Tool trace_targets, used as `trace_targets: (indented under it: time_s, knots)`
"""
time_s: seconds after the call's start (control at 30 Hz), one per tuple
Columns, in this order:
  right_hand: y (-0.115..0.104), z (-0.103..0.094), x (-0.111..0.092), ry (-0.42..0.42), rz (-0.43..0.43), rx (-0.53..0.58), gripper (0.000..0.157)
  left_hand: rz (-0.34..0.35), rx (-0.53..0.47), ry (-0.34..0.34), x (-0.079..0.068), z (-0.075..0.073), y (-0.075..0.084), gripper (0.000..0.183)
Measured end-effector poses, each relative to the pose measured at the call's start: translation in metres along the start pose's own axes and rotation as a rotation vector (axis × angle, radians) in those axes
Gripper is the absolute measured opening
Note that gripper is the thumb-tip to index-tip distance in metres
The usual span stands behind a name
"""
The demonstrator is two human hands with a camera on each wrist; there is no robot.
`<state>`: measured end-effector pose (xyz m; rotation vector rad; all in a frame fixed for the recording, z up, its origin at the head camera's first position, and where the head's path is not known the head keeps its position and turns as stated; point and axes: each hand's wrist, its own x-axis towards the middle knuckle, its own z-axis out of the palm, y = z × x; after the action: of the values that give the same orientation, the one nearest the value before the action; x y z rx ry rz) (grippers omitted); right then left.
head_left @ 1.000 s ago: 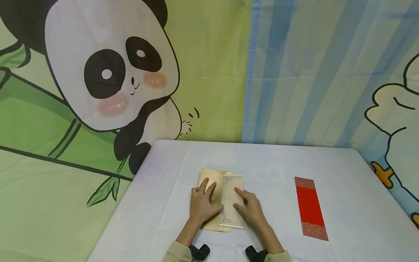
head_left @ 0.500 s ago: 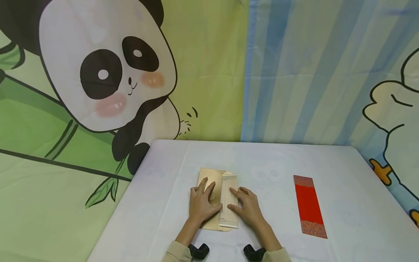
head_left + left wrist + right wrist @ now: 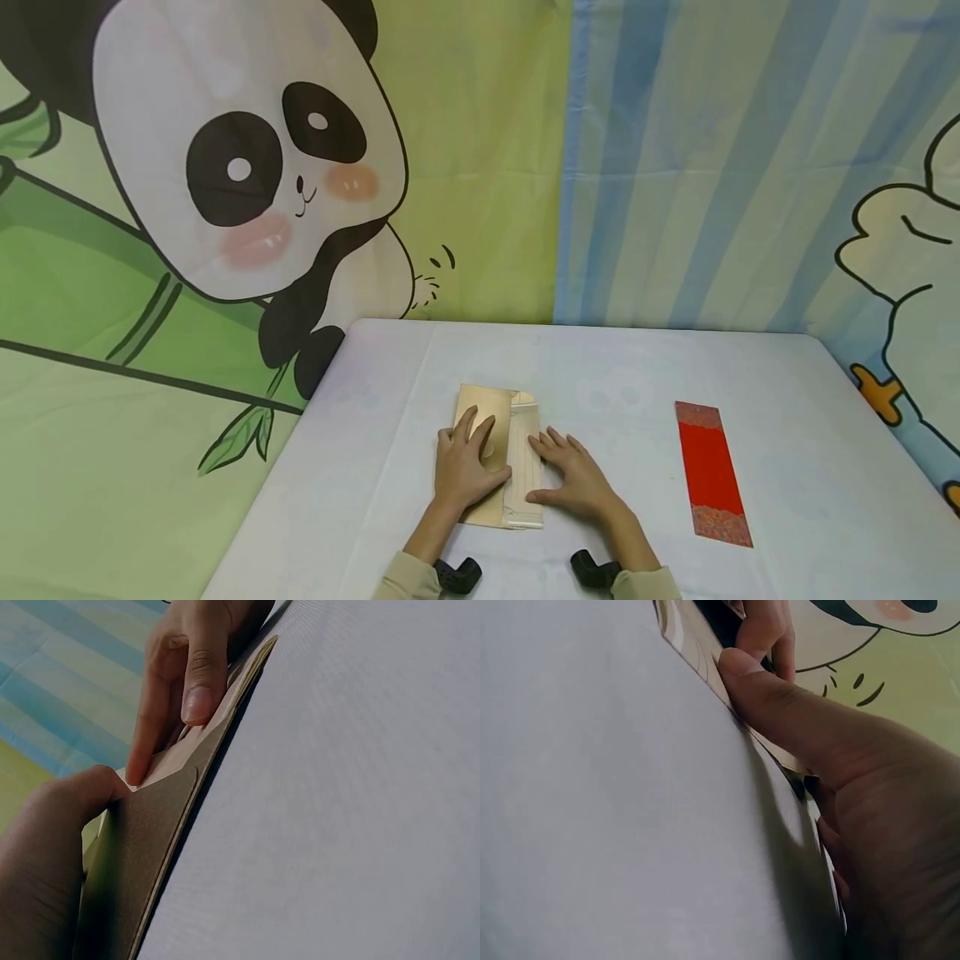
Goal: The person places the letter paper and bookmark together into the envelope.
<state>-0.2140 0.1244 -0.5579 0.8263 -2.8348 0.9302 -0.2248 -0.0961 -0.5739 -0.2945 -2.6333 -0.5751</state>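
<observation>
Cream card (image 3: 522,467) between left hand (image 3: 465,468) and right hand (image 3: 581,479); both hands spread, gripping nothing.

Your head camera looks forward and down across the table (image 3: 600,367), taking in both far corners. Your wrist cameras look inward, low and close: left toward the striped curtain (image 3: 82,682), right toward the panda backdrop (image 3: 922,690), both seemingly sharing the cream strip (image 3: 523,467).
</observation>
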Motion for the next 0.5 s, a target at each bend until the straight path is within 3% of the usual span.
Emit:
trace_targets:
  time_s: [0.13, 0.37, 0.5]
  knots:
    - [-0.004, 0.005, 0.003, 0.016, -0.008, -0.018, 0.091, 0.008, 0.003, 0.013, 0.000, -0.001, -0.001, 0.077]
    - [-0.012, 0.013, 0.009, 0.018, 0.022, -0.071, 0.095, -0.010, 0.015, -0.027, 0.000, -0.001, 0.000, 0.078]
    - [-0.010, 0.010, 0.010, -0.018, 0.024, -0.038, 0.101, -0.003, 0.013, -0.025, 0.000, -0.002, 0.000, 0.078]
